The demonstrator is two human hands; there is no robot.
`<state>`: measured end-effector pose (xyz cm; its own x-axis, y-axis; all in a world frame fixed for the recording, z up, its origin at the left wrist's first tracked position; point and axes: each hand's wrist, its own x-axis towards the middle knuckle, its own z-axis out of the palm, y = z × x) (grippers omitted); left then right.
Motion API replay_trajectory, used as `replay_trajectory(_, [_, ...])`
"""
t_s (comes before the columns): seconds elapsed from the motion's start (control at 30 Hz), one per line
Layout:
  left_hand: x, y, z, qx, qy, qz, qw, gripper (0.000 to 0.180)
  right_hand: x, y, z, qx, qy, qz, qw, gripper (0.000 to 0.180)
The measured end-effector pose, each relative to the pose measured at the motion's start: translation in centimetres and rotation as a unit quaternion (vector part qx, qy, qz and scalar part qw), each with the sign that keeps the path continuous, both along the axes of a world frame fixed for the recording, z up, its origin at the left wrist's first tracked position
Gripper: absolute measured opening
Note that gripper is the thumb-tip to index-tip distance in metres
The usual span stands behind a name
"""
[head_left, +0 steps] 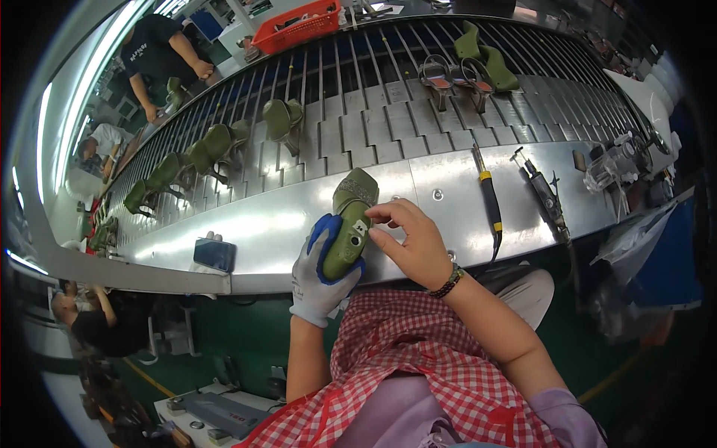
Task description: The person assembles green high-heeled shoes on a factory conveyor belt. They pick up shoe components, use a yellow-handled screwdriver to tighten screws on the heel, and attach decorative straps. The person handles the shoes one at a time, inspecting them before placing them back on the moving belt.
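Observation:
An olive-green shoe last [346, 239] with a glittery strap across it is held up over the bench edge. Round its lower part wraps my left hand [314, 276], in a white glove with blue-coated fingers. A dark round hole and a small white label show on the last. My right hand [411, 240], bare with a beaded bracelet, is at the last's right side. Its index finger and thumb are bent and apart, with their tips at the last's edge by the strap. No object shows between them.
A slatted metal conveyor [336, 112] carries several green lasts [213, 145], two heeled sandals [437, 78] and more green pieces [485, 60]. A black-yellow tool [489, 198], a corded tool [544, 193] and a phone [214, 254] lie nearby. Beyond stands a red basket [299, 26]; co-workers are at left.

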<state>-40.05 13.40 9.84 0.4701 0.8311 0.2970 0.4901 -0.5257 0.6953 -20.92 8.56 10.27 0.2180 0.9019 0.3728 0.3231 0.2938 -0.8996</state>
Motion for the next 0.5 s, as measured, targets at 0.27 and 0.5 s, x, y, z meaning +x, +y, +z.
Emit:
replay_trajectory(0.27, [1.0,-0.4,0.5,0.035,0.023,-0.024,0.999,0.07,-0.1,-1.0,0.1,-0.006,-0.037,-0.032,0.999,0.016])
replay_trajectory(0.5, [1.3,-1.4,1.8,0.096,0.071,-0.029,0.992,0.072,-0.3,-1.2,0.2,-0.059,-0.01,-0.038,0.997,0.015])
